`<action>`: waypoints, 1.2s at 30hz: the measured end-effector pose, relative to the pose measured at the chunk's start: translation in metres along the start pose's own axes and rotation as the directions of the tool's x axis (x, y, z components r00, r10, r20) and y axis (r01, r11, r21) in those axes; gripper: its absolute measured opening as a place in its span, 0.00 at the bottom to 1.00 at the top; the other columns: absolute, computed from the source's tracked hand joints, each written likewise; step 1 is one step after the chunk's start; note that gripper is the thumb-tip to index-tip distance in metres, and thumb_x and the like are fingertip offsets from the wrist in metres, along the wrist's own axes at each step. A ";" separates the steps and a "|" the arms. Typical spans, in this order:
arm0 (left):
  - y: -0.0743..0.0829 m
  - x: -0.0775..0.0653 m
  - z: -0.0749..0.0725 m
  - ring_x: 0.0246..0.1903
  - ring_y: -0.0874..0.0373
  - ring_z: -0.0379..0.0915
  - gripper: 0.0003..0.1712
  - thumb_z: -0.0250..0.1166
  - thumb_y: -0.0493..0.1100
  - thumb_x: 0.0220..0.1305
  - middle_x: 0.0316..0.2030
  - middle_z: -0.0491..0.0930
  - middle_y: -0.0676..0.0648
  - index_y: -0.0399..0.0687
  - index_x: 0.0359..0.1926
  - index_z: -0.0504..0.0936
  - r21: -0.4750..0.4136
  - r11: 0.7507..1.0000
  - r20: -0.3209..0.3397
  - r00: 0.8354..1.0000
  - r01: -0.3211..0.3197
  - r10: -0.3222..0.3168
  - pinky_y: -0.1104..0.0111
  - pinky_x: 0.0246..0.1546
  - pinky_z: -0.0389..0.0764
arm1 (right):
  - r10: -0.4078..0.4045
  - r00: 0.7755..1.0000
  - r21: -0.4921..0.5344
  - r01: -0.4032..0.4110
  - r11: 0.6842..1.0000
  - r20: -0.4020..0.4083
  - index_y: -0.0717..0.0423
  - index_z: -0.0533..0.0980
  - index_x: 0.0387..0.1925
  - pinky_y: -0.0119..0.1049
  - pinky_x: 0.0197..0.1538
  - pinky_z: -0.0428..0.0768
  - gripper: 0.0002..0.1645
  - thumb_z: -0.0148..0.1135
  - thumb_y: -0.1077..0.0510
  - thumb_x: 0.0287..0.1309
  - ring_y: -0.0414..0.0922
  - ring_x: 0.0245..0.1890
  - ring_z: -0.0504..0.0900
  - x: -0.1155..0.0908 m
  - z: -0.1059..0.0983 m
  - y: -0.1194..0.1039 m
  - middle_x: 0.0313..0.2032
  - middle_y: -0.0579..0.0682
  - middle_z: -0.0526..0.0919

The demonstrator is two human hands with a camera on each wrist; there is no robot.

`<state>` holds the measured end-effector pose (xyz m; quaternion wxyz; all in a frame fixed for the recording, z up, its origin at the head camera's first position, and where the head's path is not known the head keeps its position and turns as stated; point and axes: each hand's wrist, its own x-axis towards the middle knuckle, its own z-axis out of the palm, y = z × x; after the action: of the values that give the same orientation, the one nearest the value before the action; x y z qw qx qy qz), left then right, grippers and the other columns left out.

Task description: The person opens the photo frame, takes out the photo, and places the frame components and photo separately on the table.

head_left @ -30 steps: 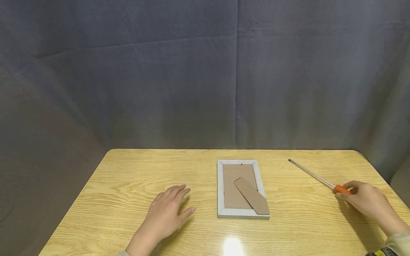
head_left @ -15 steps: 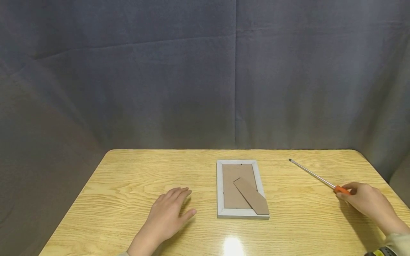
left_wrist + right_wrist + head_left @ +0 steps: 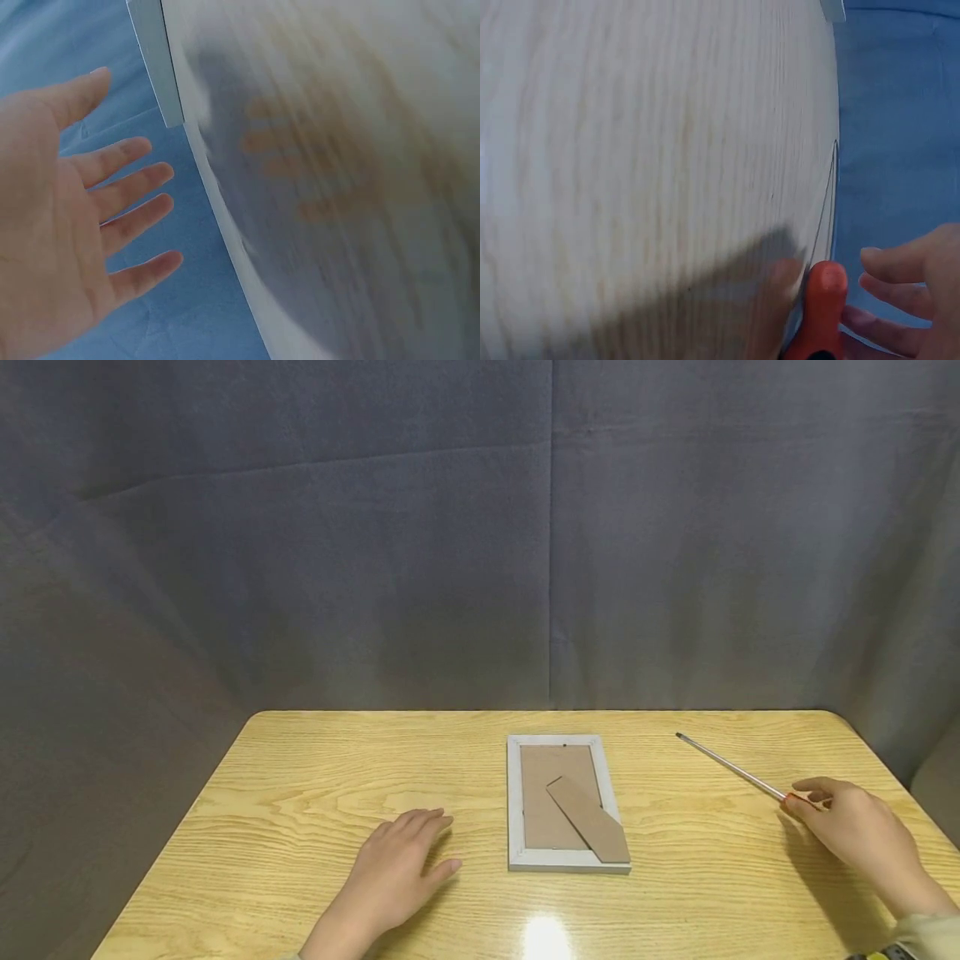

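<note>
A screwdriver (image 3: 731, 766) with a long metal shaft and an orange handle (image 3: 823, 304) lies at the right of the table, its tip pointing to the far left. My right hand (image 3: 862, 827) is at the handle and hides most of it in the head view. In the right wrist view its thumb and fingers are loosely spread beside the handle, with a gap at the thumb. To the left, my left hand (image 3: 393, 868) hovers over the wood with loose, spread fingers, holding nothing. A picture frame (image 3: 515, 802) lies back side up between the hands.
The frame's brown stand leg (image 3: 592, 822) lies slanted across its backing, reaching over the lower right corner. Light wood-grain covers the table (image 3: 285, 777). A grey-blue curtain (image 3: 405, 577) hangs behind the far edge.
My right hand's fingers have loosened around the screwdriver handle, and the hand covers more of it. My left hand has sunk slightly toward the near edge. The frame stays put.
</note>
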<state>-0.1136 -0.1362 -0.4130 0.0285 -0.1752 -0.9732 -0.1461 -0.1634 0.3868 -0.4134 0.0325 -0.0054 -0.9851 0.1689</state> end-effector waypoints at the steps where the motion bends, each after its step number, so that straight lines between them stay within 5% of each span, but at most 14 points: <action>1: 0.000 0.000 0.000 0.63 0.46 0.64 0.33 0.57 0.60 0.60 0.63 0.73 0.42 0.46 0.61 0.72 0.001 1.000 0.003 1.000 -0.003 0.003 0.39 0.61 0.67 | -0.009 1.000 -0.010 0.009 1.000 -0.025 0.69 0.75 0.50 0.48 0.23 0.76 0.35 0.54 0.40 0.60 0.64 0.32 0.80 -0.001 0.000 -0.003 0.41 0.75 0.82; 8: 0.001 0.001 0.002 0.62 0.46 0.65 0.32 0.57 0.59 0.60 0.62 0.74 0.42 0.46 0.60 0.73 0.005 1.000 0.014 1.000 -0.020 0.020 0.38 0.61 0.67 | -0.061 0.984 -0.036 0.056 0.998 -0.170 0.64 0.78 0.46 0.42 0.13 0.72 0.21 0.61 0.55 0.53 0.61 0.28 0.82 -0.005 0.003 -0.027 0.38 0.72 0.84; 16: 0.006 0.008 0.003 0.60 0.48 0.67 0.31 0.56 0.59 0.61 0.61 0.76 0.43 0.47 0.59 0.74 0.024 0.999 0.001 0.999 -0.047 0.047 0.42 0.60 0.70 | -0.098 0.974 -0.008 0.098 0.995 -0.203 0.58 0.79 0.46 0.39 0.14 0.70 0.20 0.60 0.50 0.56 0.56 0.28 0.82 -0.004 0.005 -0.057 0.38 0.65 0.86; 26: 0.013 0.024 0.005 0.54 0.47 0.73 0.31 0.56 0.59 0.62 0.55 0.79 0.43 0.46 0.61 0.72 0.019 1.000 -0.010 1.000 -0.002 0.003 0.45 0.55 0.76 | -0.085 0.987 0.035 0.090 0.995 -0.135 0.58 0.79 0.47 0.41 0.20 0.74 0.21 0.59 0.49 0.57 0.57 0.31 0.82 0.004 0.016 -0.094 0.40 0.65 0.85; 36: 0.019 0.043 0.008 0.52 0.47 0.75 0.32 0.55 0.58 0.63 0.53 0.81 0.42 0.44 0.61 0.71 -0.052 0.997 -0.003 0.998 0.056 -0.056 0.47 0.51 0.78 | -0.132 0.979 0.077 0.146 0.986 -0.154 0.57 0.80 0.45 0.48 0.27 0.79 0.18 0.59 0.51 0.57 0.56 0.35 0.82 0.013 0.033 -0.120 0.37 0.62 0.87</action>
<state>-0.1473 -0.1021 -0.4109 0.0218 -0.1483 -0.9736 -0.1723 -0.1781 0.2626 -0.4033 0.1177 0.0524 -0.9695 0.2087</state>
